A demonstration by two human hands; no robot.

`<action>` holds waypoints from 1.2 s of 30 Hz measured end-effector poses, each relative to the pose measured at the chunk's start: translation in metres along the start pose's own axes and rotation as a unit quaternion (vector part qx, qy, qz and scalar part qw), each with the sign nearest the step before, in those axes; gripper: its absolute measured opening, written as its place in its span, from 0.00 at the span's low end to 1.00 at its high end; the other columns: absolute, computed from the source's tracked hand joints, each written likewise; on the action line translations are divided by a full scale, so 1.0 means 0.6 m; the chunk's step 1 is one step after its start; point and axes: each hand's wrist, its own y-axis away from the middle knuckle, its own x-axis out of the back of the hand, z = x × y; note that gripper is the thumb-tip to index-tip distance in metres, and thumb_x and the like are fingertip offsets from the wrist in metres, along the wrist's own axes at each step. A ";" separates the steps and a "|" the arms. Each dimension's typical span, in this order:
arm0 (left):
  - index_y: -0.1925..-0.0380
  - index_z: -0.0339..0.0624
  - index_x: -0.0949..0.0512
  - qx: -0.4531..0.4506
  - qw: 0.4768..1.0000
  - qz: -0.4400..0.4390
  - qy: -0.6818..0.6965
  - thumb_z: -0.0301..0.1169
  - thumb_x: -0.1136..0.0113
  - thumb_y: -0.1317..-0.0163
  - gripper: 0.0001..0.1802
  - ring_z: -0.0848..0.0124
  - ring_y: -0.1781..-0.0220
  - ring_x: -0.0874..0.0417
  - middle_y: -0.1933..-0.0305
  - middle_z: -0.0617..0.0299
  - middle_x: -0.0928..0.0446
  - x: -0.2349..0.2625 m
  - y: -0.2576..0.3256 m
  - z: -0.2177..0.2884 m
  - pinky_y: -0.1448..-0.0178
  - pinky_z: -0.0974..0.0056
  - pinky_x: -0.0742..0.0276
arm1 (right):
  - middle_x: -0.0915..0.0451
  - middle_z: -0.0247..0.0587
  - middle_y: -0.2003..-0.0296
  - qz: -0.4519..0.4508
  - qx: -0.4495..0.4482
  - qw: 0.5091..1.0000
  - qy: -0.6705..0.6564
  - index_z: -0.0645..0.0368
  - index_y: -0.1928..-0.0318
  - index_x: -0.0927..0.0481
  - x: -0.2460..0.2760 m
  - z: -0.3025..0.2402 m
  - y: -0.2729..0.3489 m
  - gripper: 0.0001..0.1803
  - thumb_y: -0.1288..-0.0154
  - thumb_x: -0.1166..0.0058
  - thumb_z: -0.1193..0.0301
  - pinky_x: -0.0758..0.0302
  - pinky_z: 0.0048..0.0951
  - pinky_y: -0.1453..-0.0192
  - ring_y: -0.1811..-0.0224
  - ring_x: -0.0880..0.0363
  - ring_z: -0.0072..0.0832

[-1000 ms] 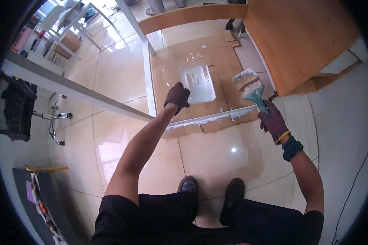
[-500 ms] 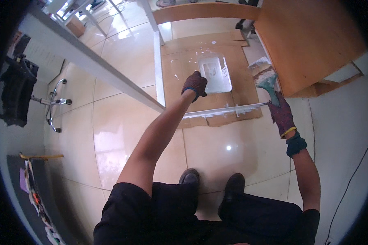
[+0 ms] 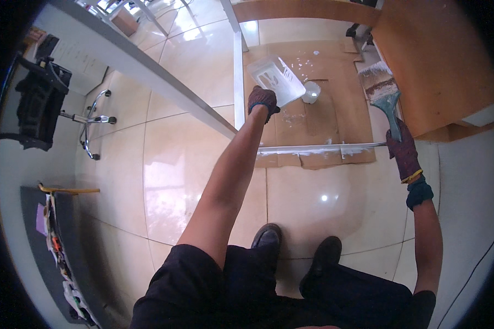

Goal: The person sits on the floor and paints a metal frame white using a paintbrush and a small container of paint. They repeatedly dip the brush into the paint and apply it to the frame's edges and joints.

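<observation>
My left hand [image 3: 263, 101], in a dark knitted glove, is closed on the near edge of a white plastic paint tray [image 3: 290, 83]. Wet white paint shows in the tray, which is turned askew above the cardboard sheet [image 3: 326, 120]. Just right of the tray stands a small whitish round container [image 3: 311, 92]. In my right hand [image 3: 403, 148], also gloved, is the handle of a wide paintbrush [image 3: 388, 104]. Its bristles point away from me and carry white paint at the tip. A thin bar [image 3: 324, 148] smeared with white paint crosses between my hands.
A white metal frame post [image 3: 142, 66] slants across the left. An orange-brown wooden cabinet [image 3: 433, 60] stands at the right. White drips spot the cardboard on the tiled floor [image 3: 192, 148]. Farther left are a wheeled chair base [image 3: 96, 119] and a dark bin [image 3: 35, 219].
The tray has swung left and turned with my left hand, uncovering the small round container. My right hand still grips the brush. The whole view has shifted somewhat.
</observation>
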 end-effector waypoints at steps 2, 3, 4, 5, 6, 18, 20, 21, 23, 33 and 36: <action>0.62 0.34 0.20 -0.009 0.999 -0.006 -0.041 0.41 0.26 0.59 0.27 0.56 0.56 0.18 0.58 0.46 0.21 -0.014 -0.009 -0.007 0.53 0.60 0.21 | 0.26 0.36 0.65 -0.022 0.025 0.995 -0.093 0.57 0.39 0.36 -0.002 0.021 -0.006 0.27 0.42 0.51 0.76 0.27 0.21 0.76 0.69 0.27 0.22; 0.58 0.30 0.22 -0.031 0.996 -0.018 -0.086 0.39 0.24 0.60 0.31 0.57 0.53 0.19 0.55 0.45 0.22 -0.020 -0.014 -0.007 0.51 0.60 0.22 | 0.27 0.36 0.64 -0.030 0.038 0.989 -0.139 0.56 0.39 0.37 -0.002 0.028 -0.006 0.29 0.43 0.52 0.78 0.27 0.21 0.75 0.67 0.27 0.22; 0.59 0.31 0.21 -0.036 0.994 -0.022 -0.099 0.40 0.24 0.60 0.30 0.57 0.53 0.19 0.55 0.46 0.22 -0.025 -0.016 -0.013 0.51 0.61 0.22 | 0.27 0.36 0.63 -0.030 0.053 0.991 -0.123 0.56 0.39 0.37 -0.004 0.032 -0.007 0.30 0.45 0.52 0.79 0.26 0.21 0.73 0.65 0.27 0.23; 0.61 0.31 0.21 -0.042 0.992 -0.032 -0.114 0.40 0.24 0.60 0.29 0.57 0.53 0.19 0.55 0.46 0.22 -0.026 -0.009 -0.013 0.51 0.61 0.22 | 0.27 0.36 0.62 -0.031 0.064 0.992 -0.107 0.56 0.38 0.37 -0.004 0.025 -0.005 0.31 0.46 0.53 0.80 0.26 0.21 0.72 0.63 0.27 0.24; 0.62 0.32 0.20 -0.047 0.990 -0.042 -0.128 0.40 0.24 0.59 0.28 0.58 0.54 0.19 0.55 0.46 0.22 -0.028 0.000 -0.012 0.51 0.62 0.22 | 0.27 0.37 0.62 -0.032 0.074 0.993 -0.091 0.56 0.38 0.38 -0.005 0.025 -0.007 0.33 0.48 0.54 0.81 0.25 0.21 0.70 0.62 0.27 0.25; 0.74 0.41 0.16 0.083 0.986 -0.097 -0.109 0.44 0.29 0.55 0.18 0.64 0.71 0.16 0.76 0.55 0.18 -0.091 -0.025 -0.044 0.63 0.64 0.19 | 0.25 0.38 0.67 0.050 0.188 0.979 0.068 0.59 0.47 0.30 -0.035 0.107 -0.089 0.21 0.43 0.53 0.78 0.26 0.29 0.59 0.64 0.25 0.28; 0.73 0.39 0.17 0.151 0.983 -0.098 -0.044 0.41 0.27 0.57 0.17 0.65 0.72 0.16 0.75 0.55 0.18 -0.088 -0.013 -0.023 0.65 0.64 0.19 | 0.24 0.38 0.66 0.013 0.155 0.987 0.046 0.59 0.49 0.28 -0.037 0.104 -0.099 0.18 0.42 0.52 0.77 0.26 0.28 0.59 0.65 0.25 0.27; 0.72 0.38 0.17 0.187 0.978 -0.088 -0.008 0.39 0.26 0.58 0.18 0.64 0.72 0.16 0.74 0.54 0.18 -0.088 -0.013 -0.022 0.65 0.63 0.19 | 0.24 0.38 0.66 -0.006 0.138 0.990 0.034 0.59 0.50 0.28 -0.038 0.102 -0.104 0.17 0.42 0.52 0.76 0.26 0.28 0.59 0.66 0.25 0.26; 0.67 0.36 0.20 0.169 0.981 -0.094 -0.006 0.33 0.26 0.59 0.19 0.62 0.69 0.15 0.69 0.50 0.18 -0.085 -0.013 -0.021 0.64 0.61 0.19 | 0.23 0.37 0.65 -0.067 0.107 0.991 -0.044 0.58 0.50 0.28 -0.034 0.108 -0.114 0.17 0.42 0.50 0.75 0.26 0.27 0.60 0.66 0.25 0.25; 0.70 0.35 0.20 0.205 0.978 0.043 0.008 0.43 0.39 0.45 0.19 0.58 0.72 0.16 0.71 0.50 0.19 -0.137 -0.042 -0.063 0.68 0.58 0.20 | 0.24 0.43 0.58 -0.134 0.039 0.990 -0.014 0.59 0.49 0.29 -0.053 0.061 -0.103 0.19 0.32 0.53 0.60 0.30 0.32 0.49 0.56 0.25 0.33; 0.70 0.32 0.23 0.240 0.964 0.067 0.099 0.43 0.46 0.41 0.20 0.58 0.78 0.18 0.76 0.52 0.20 -0.119 -0.034 -0.045 0.74 0.56 0.22 | 0.26 0.47 0.52 -0.071 0.292 0.934 0.194 0.60 0.46 0.31 -0.069 0.113 -0.117 0.20 0.32 0.54 0.60 0.31 0.34 0.45 0.50 0.26 0.36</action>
